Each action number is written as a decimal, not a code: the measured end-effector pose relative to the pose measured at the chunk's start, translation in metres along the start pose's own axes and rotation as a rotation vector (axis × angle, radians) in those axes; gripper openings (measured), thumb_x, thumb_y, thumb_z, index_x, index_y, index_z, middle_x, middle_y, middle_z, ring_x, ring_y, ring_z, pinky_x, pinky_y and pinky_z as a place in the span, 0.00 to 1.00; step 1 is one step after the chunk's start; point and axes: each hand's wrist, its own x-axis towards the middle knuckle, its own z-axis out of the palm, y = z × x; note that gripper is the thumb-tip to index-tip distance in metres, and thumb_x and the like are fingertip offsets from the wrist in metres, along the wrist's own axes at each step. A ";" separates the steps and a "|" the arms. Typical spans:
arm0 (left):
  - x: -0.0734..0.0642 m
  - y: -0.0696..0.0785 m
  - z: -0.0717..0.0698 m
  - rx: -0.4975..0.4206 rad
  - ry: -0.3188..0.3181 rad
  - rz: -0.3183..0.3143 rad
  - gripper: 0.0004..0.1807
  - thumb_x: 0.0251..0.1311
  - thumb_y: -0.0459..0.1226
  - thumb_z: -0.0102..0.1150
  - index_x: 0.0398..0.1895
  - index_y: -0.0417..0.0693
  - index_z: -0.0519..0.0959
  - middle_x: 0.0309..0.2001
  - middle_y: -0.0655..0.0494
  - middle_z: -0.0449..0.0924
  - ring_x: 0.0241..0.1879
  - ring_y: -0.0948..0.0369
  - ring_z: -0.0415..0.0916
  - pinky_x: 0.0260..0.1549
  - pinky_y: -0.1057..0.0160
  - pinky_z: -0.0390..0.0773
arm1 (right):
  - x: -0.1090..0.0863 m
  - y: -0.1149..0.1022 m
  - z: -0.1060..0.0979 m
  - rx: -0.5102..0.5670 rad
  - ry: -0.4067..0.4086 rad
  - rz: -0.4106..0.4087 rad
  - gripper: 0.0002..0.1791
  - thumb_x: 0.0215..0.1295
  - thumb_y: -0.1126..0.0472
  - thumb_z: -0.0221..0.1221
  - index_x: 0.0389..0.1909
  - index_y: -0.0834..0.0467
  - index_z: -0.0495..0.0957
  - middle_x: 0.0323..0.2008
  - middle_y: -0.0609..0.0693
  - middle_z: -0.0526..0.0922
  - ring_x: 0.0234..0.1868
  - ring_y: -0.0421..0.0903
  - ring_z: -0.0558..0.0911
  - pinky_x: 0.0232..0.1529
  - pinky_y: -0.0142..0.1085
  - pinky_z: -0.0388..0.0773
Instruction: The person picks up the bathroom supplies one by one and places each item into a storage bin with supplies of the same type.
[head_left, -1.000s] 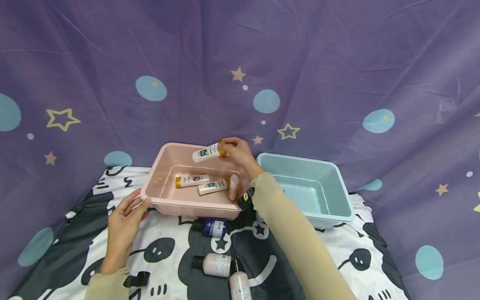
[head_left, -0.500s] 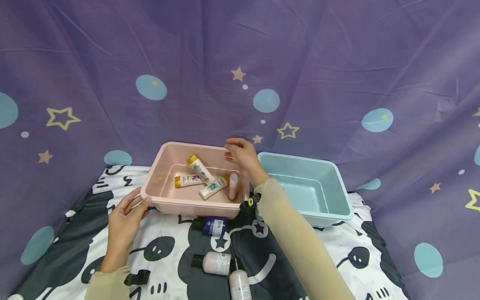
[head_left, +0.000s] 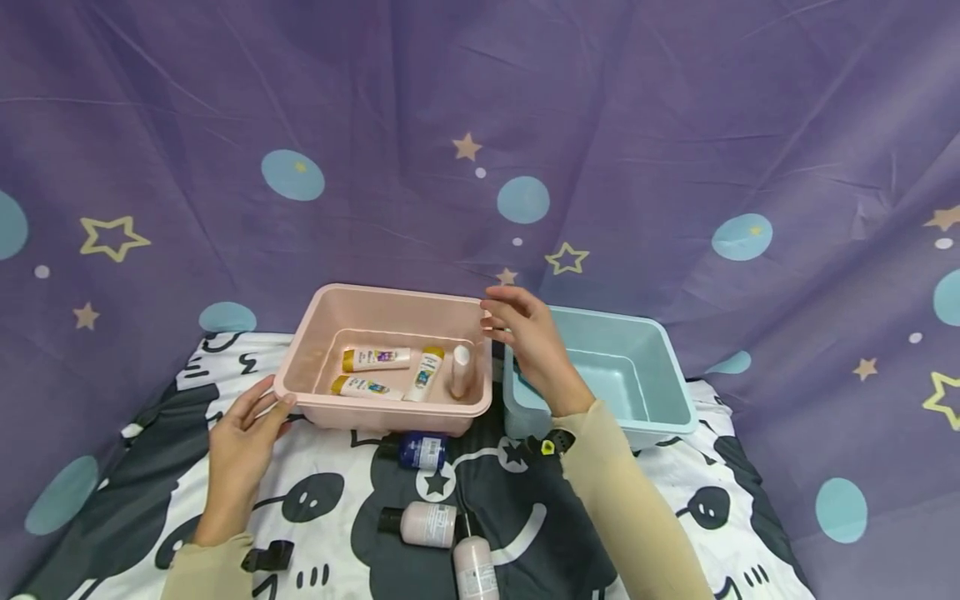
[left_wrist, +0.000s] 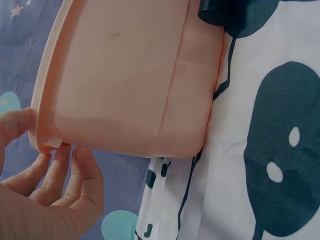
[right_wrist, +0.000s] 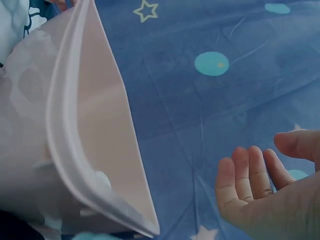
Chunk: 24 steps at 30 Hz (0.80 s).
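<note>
My left hand (head_left: pixel 238 450) grips the near left corner of the pink plastic bin (head_left: pixel 390 414), thumb on the rim and fingertips under it, as the left wrist view shows at the bin's rim (left_wrist: pixel 45 85). Inside the bin lie white tubes with yellow caps: one tube (head_left: pixel 378 359) towards the back, another tube (head_left: pixel 367 388) near the front wall, and a tilted tube (head_left: pixel 425 375). A small pale bottle (head_left: pixel 461 372) stands at the bin's right end. My right hand (head_left: pixel 532 342), holding nothing, hovers between the two bins with its fingers loosely bent.
A light blue bin (head_left: pixel 622 375) stands right of the pink one. In front lie a dark blue bottle (head_left: pixel 423 451), a pale pink bottle (head_left: pixel 429 525) and another pink bottle (head_left: pixel 476 571), on a black-and-white patterned cloth (head_left: pixel 315 467). A purple curtain (head_left: pixel 390 167) hangs behind.
My right hand let a yellow-capped tube drop into the pink bin, then moved right. The tubes in the bin shifted and settled apart. The left hand stayed at the corner.
</note>
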 end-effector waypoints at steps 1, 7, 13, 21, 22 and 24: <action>0.000 0.000 0.000 -0.007 0.004 -0.005 0.33 0.63 0.45 0.68 0.71 0.52 0.72 0.63 0.44 0.74 0.44 0.70 0.79 0.37 0.74 0.83 | -0.005 -0.001 -0.003 -0.012 -0.007 -0.009 0.14 0.73 0.63 0.59 0.56 0.61 0.78 0.54 0.65 0.78 0.47 0.60 0.81 0.55 0.51 0.80; 0.000 0.002 0.000 -0.007 0.001 -0.008 0.34 0.63 0.46 0.68 0.71 0.52 0.71 0.65 0.43 0.73 0.46 0.69 0.78 0.38 0.74 0.82 | -0.032 -0.002 -0.022 -0.071 -0.016 -0.050 0.15 0.74 0.60 0.59 0.57 0.60 0.76 0.52 0.62 0.78 0.50 0.62 0.79 0.59 0.57 0.75; -0.001 0.003 0.000 0.039 -0.003 0.003 0.34 0.65 0.47 0.66 0.73 0.52 0.69 0.67 0.43 0.71 0.48 0.68 0.78 0.39 0.74 0.82 | -0.055 0.000 -0.039 -0.136 -0.014 -0.064 0.17 0.73 0.58 0.60 0.58 0.59 0.76 0.52 0.62 0.78 0.52 0.65 0.77 0.57 0.53 0.77; -0.004 0.002 0.000 0.099 -0.007 0.040 0.33 0.67 0.49 0.63 0.74 0.53 0.68 0.67 0.44 0.71 0.50 0.68 0.77 0.40 0.76 0.81 | -0.079 0.012 -0.062 -0.212 0.034 -0.085 0.16 0.72 0.59 0.61 0.56 0.61 0.78 0.50 0.61 0.80 0.44 0.52 0.82 0.49 0.42 0.82; -0.005 0.002 0.000 0.104 -0.005 0.047 0.33 0.67 0.49 0.62 0.74 0.52 0.68 0.67 0.44 0.71 0.50 0.68 0.77 0.40 0.76 0.81 | -0.082 0.014 -0.065 -0.221 0.045 -0.091 0.16 0.72 0.59 0.61 0.55 0.62 0.78 0.50 0.61 0.81 0.44 0.52 0.82 0.49 0.43 0.82; -0.006 0.002 0.001 0.120 0.005 0.058 0.33 0.67 0.49 0.62 0.74 0.52 0.68 0.67 0.44 0.72 0.50 0.68 0.77 0.39 0.77 0.80 | -0.088 0.017 -0.072 -0.249 0.070 -0.104 0.15 0.72 0.59 0.62 0.54 0.62 0.79 0.49 0.60 0.81 0.44 0.54 0.82 0.49 0.44 0.82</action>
